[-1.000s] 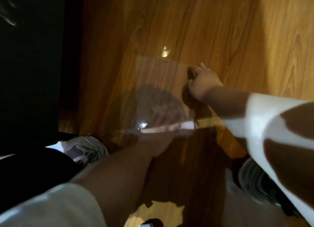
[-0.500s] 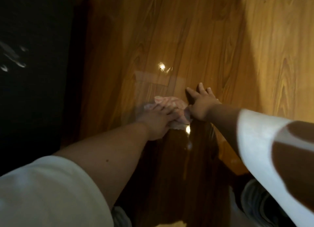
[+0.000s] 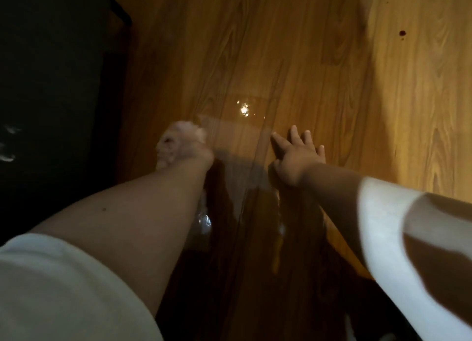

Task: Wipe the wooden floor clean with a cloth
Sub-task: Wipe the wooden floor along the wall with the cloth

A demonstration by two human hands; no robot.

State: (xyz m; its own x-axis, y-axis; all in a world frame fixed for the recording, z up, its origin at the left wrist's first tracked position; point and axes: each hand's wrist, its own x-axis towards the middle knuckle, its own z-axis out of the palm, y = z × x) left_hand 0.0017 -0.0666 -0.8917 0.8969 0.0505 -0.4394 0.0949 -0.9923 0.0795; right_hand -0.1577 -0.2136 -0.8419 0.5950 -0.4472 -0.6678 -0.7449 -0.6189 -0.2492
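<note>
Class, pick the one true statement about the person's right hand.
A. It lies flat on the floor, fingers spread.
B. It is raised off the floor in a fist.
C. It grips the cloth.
A: the right hand lies open on the wooden floor with fingers spread, and the cloth is over at the left hand.
</note>
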